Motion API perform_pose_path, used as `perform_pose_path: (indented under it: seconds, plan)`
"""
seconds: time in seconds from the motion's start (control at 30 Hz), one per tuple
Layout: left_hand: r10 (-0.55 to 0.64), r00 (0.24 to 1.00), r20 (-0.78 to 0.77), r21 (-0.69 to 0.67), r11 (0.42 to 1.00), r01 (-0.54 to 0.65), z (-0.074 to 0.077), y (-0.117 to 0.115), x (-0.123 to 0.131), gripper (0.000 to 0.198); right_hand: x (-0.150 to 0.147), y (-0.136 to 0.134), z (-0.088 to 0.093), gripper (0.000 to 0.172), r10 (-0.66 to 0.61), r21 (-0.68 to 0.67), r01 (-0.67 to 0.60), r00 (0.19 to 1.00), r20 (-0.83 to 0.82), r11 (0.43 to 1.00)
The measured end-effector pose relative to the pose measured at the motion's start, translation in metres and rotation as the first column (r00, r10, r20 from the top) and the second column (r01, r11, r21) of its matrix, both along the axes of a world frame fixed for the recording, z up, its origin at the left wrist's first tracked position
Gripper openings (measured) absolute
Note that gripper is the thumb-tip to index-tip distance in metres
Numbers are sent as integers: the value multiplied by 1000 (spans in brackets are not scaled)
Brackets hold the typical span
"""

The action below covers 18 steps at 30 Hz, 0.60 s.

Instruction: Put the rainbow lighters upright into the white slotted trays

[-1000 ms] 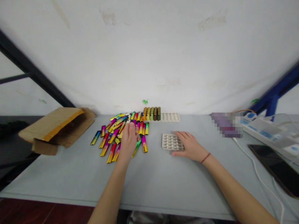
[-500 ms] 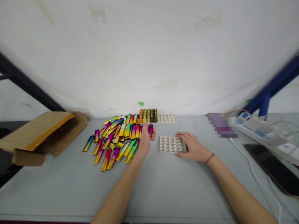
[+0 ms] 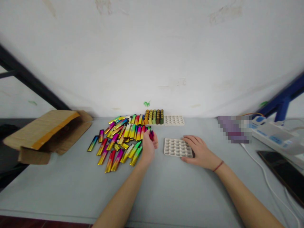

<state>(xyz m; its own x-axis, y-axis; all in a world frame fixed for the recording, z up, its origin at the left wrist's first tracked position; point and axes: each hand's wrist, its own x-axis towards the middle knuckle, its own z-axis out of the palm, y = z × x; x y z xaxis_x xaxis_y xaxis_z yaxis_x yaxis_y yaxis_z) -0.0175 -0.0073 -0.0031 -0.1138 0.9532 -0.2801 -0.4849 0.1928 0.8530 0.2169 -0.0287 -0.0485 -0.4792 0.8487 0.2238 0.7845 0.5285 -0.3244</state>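
Observation:
My left hand (image 3: 149, 147) is closed on a purple lighter (image 3: 151, 135) at the right edge of a loose pile of shiny, many-coloured lighters (image 3: 113, 139). Just right of it, a white tray (image 3: 177, 148) with rows of round hollows lies flat on the table. My right hand (image 3: 199, 152) rests at that tray's right end, fingers spread along its edge, thumb at the near corner. Behind, against the wall, lighters stand upright in rows (image 3: 154, 117), beside a second white tray (image 3: 174, 120) whose hollows show bare.
An open cardboard box (image 3: 47, 129) lies on the left of the grey table (image 3: 171, 193). On the right are a partly pixelated purple object (image 3: 231, 129), a power strip (image 3: 277, 136), a black phone (image 3: 282, 174) and white cables.
The whole view has shifted slightly. My left hand, with the lighter, has come a little nearer and turned slightly. My right hand stays on the tray's right end.

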Motion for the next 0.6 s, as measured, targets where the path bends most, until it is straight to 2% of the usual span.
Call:
perform_pose_path:
  seconds: [0.17,0.43,0.6]
  plan:
    - [24,1000,14,-6,1000,-24,1,-2,0,53,-1,0,2,71,7,5,-7,1000,1,1000]
    - [-19,999,-33,19,1000,20,-1,-6,2,50,-4,-1,-1,71,-10,2,10,1000,-14,1000]
    - [-27,999,-34,27,999,28,-4,-4,0,50,1,4,-2,93,9,-27,-11,998,-60,1000]
